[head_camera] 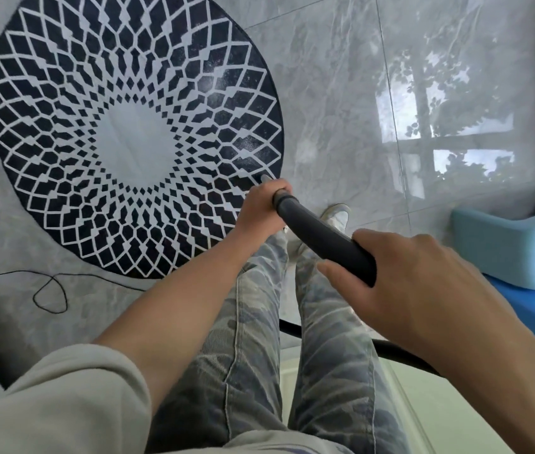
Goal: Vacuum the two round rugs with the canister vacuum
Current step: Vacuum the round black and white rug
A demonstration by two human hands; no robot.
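Both hands are clamped on the vacuum's dark wand (322, 239). The left hand (261, 209) is wrapped round its far end where a pale tube begins. The right hand (417, 283) grips the near end, fingers curled over the top.

A thin black cord (50, 296) lies looped on the tiled floor (341, 93) at the far left, just off the near edge of the round rug (135, 136). The rug, dark with a white lattice and a pale centre, lies flat and fills the left half of the view. The wand points down at its right rim, so the step in hand looks like vacuuming this first rug, working at its edge. The next move probably calls for long strokes leftward across the pattern towards the centre, while keeping the cord out of the way.

The nozzle is hidden behind the left hand, so I cannot tell whether it touches the rug. The hose (400, 350) shows only in short dark stretches behind the legs (259, 322). The canister and the second rug are out of view. At the right edge a pale blue moulded object (515, 247) is cut off, and I cannot tell what it is.
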